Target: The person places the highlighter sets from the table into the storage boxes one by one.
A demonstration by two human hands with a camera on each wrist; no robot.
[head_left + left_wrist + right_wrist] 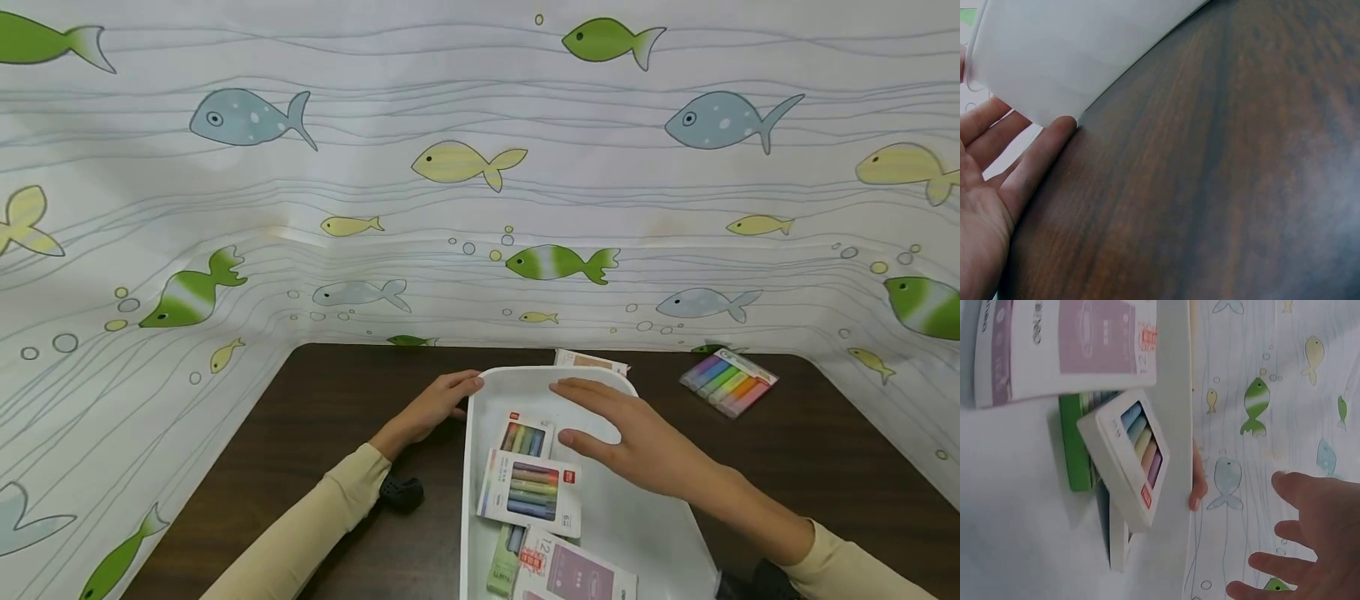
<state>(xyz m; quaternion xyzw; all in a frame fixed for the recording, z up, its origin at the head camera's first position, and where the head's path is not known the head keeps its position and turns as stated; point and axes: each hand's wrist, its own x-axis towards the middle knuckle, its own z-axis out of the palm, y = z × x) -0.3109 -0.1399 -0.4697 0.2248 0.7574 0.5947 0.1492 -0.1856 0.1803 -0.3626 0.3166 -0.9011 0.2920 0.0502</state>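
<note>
At bin [637,525], left hand [433,406] spread, right hand [648,437] spread, bottom corner [1069,103] left-wrist only

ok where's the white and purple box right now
In the head view, the white and purple box sits at the bottom edge, just right of centre, inside the white bin, partly covering the green box.

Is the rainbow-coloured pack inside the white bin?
No, the head view shows the rainbow-coloured pack lying on the dark table, outside the white bin.
</note>
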